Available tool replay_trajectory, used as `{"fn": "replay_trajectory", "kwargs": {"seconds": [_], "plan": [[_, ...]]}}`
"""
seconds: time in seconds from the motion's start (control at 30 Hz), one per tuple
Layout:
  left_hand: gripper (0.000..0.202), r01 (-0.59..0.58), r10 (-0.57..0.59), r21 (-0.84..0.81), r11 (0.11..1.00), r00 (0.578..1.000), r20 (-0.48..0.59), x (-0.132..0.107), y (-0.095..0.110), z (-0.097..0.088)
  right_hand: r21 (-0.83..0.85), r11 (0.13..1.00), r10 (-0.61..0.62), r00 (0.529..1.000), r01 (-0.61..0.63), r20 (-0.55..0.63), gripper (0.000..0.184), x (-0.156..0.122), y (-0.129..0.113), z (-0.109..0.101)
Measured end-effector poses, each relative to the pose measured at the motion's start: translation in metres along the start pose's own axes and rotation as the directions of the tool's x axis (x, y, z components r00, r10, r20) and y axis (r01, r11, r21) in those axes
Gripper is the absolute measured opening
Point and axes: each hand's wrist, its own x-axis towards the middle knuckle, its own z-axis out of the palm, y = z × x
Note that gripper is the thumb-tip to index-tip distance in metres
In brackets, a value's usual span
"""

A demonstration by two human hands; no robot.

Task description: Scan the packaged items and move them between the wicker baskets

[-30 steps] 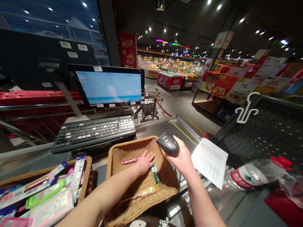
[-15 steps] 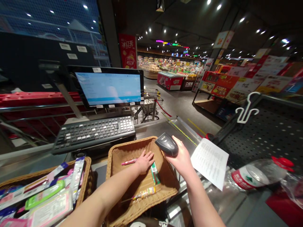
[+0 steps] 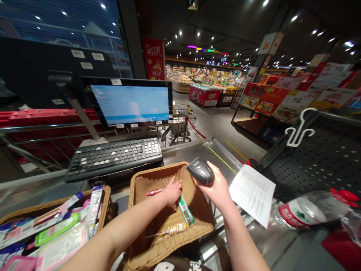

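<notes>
My right hand (image 3: 216,190) is wrapped round a black barcode scanner (image 3: 201,171), held above the right rim of a brown woven basket (image 3: 158,169). Inside that basket, my left hand (image 3: 172,192) has its fingers apart, close to the upper end of a slim green and white package (image 3: 186,211). Whether the fingertips touch the package I cannot tell. A pink pen-like item (image 3: 154,192) lies just left of the hand. Nearer the front of the basket is a thin item with a yellow patterned wrapper (image 3: 172,229).
A second basket (image 3: 105,210) at the left holds many colourful packages. Behind stand a keyboard (image 3: 115,154) and a monitor (image 3: 131,105). To the right lie a printed sheet (image 3: 252,194) and a large clear bottle with a red cap (image 3: 310,209). A white hanger (image 3: 299,130) hangs on a black panel.
My left hand has drawn its spread fingers together somewhat, and more of the green package shows. My right hand still holds the scanner in nearly the same place. The view has shifted slightly.
</notes>
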Motion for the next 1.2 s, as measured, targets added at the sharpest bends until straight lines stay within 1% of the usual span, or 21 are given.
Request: {"fn": "replay_trajectory", "kwargs": {"seconds": [0.03, 0.1, 0.17, 0.2, 0.3, 0.33, 0.43, 0.57, 0.63, 0.73, 0.8, 0.87, 0.93, 0.97, 1.1, 1.2], "plan": [[0.079, -0.022, 0.022, 0.002, 1.0, 1.0, -0.021, -0.001, 0.0, 0.0, 0.002, 1.0, -0.001, 1.0, 0.001, 0.001, 0.046, 0.0, 0.0, 0.001], [0.087, -0.076, 0.075, -0.011, 0.997, 0.997, -0.023, -0.003, 0.0, 0.005, 0.006, 1.0, 0.001, 1.0, -0.001, 0.008, 0.045, 0.0, 0.0, 0.002], [0.084, -0.088, 0.088, -0.02, 0.996, 0.996, -0.013, -0.003, 0.0, 0.014, 0.009, 1.0, 0.005, 1.0, -0.005, 0.02, 0.044, 0.0, -0.001, 0.003], [0.075, -0.069, 0.068, -0.023, 0.997, 0.997, -0.027, -0.003, 0.0, 0.018, 0.01, 1.0, 0.007, 1.0, -0.007, 0.026, 0.043, 0.0, -0.001, 0.002], [0.031, -0.004, -0.001, -0.035, 0.999, 0.992, -0.125, 0.0, 0.001, 0.029, 0.011, 1.0, 0.027, 1.0, -0.027, 0.016, 0.046, -0.001, -0.002, 0.001], [0.025, -0.001, -0.005, -0.037, 0.999, 0.988, -0.156, 0.001, 0.002, 0.03, 0.01, 0.999, 0.034, 0.999, -0.034, 0.008, 0.048, -0.001, -0.002, 0.0], [0.024, -0.06, 0.053, -0.026, 0.998, 0.976, -0.212, 0.002, 0.001, 0.031, 0.0, 0.999, 0.038, 0.999, -0.038, 0.003, 0.049, -0.002, -0.003, -0.001], [0.024, -0.192, 0.187, -0.003, 0.981, 0.957, -0.224, 0.0, 0.0, 0.035, -0.009, 0.999, 0.035, 0.999, -0.035, 0.013, 0.048, -0.002, -0.005, 0.0], [0.024, -0.214, 0.208, 0.002, 0.977, 0.95, -0.233, -0.001, -0.001, 0.037, -0.009, 0.999, 0.035, 0.999, -0.035, 0.014, 0.048, -0.002, -0.006, 0.0], [0.024, -0.191, 0.186, -0.003, 0.982, 0.955, -0.23, -0.001, -0.002, 0.037, -0.001, 1.0, 0.029, 0.999, -0.029, 0.018, 0.046, -0.002, -0.008, 0.001], [0.029, -0.186, 0.179, -0.018, 0.982, 0.964, -0.197, -0.001, -0.004, 0.031, 0.002, 1.0, 0.022, 1.0, -0.022, 0.02, 0.043, -0.002, -0.009, 0.001], [0.04, -0.204, 0.195, -0.036, 0.978, 0.965, -0.175, -0.003, -0.006, 0.019, -0.003, 1.0, 0.021, 1.0, -0.021, 0.014, 0.043, -0.003, -0.01, 0.001], [0.049, -0.221, 0.208, -0.049, 0.974, 0.958, -0.197, -0.01, -0.008, 0.002, -0.015, 1.0, 0.023, 1.0, -0.023, 0.003, 0.046, -0.004, -0.01, 0.001], [0.05, -0.221, 0.205, -0.052, 0.974, 0.953, -0.222, -0.015, -0.009, -0.008, -0.021, 1.0, 0.02, 1.0, -0.02, 0.0, 0.047, -0.005, -0.011, 0.001], [0.035, -0.187, 0.155, -0.071, 0.98, 0.934, -0.321, -0.045, -0.017, -0.041, -0.015, 1.0, -0.011, 1.0, 0.011, -0.01, 0.044, -0.008, -0.015, 0.003], [0.027, -0.141, 0.099, -0.073, 0.987, 0.905, -0.414, -0.073, -0.026, -0.056, -0.026, 1.0, -0.011, 1.0, 0.011, -0.02, 0.044, -0.01, -0.021, 0.006]]}}
